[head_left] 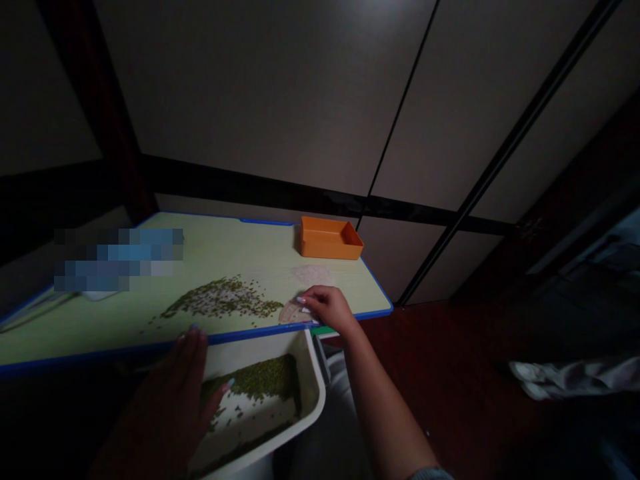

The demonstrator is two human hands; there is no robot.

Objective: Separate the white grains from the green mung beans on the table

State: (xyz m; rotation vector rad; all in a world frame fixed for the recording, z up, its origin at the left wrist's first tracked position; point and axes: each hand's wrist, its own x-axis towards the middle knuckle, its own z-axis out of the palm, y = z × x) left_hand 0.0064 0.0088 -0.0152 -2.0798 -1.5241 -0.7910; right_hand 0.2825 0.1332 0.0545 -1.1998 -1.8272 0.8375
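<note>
My left hand point(180, 383) lies in shadow over the left part of a white bin point(310, 407), fingers stretched out and thumb apart. Its fingertips are by the table's blue edge, and nothing shows in its grip. Inside the bin is a heap of small green seed-like pieces point(267, 377). More green pieces point(220, 298) are spread over the tabletop. Closed in a pinch, my right hand point(327, 307) rests at the near edge of the table, beside a flat pinkish-tan patch point(295, 311). What its fingers hold, if anything, is too small to make out.
The pale yellow table point(210, 243) has a blue rim. An orange box point(330, 243) stands at its far right, with a pale pinkish patch point(313, 273) before it. At left is a blurred-out object point(125, 260). Cabinet panels point(280, 100) rise behind.
</note>
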